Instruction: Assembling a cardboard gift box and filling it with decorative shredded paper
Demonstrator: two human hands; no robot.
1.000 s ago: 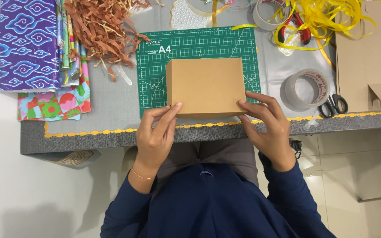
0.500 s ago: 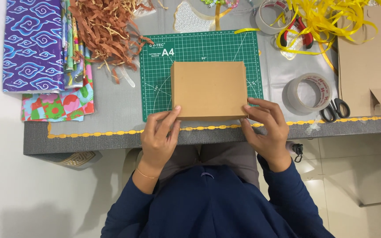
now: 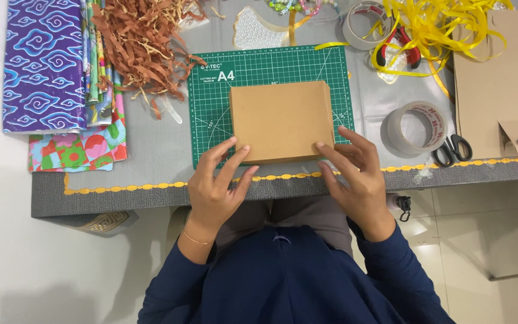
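Head view, looking straight down: a seated person in a dark blue top works at a grey surface (image 3: 151,150) trimmed along its near edge with a yellow scalloped border. A flat, closed brown cardboard box (image 3: 282,121) lies in the middle of a green gridded cutting mat (image 3: 211,102), set close to the near edge. The left hand (image 3: 216,189) and right hand (image 3: 355,174) sit apart at the box's two near corners, fingers spread and fingertips resting on its near rim; neither is clamped around it, a hold that appears meant to steady or square the box on the mat rather than lift it.

Supplies ring the mat within arm's reach. Toward the left edge lie folded sheets of purple wave-patterned wrapping paper (image 3: 43,63) over a brighter floral sheet (image 3: 76,150), with a heap of brown shredded paper filling (image 3: 139,42) beside them. Along the far edge sit a tangle of yellow ribbon (image 3: 439,24), red-handled pliers (image 3: 400,51) and a roll of clear tape (image 3: 360,23). A larger roll of clear packing tape (image 3: 418,127) and black-handled scissors (image 3: 454,150) rest near the right of the mat, next to flat brown cardboard sheets (image 3: 493,84) at the right edge.

Beneath the surface, pale floor tiles (image 3: 481,228) show; the left of the frame is plain white.
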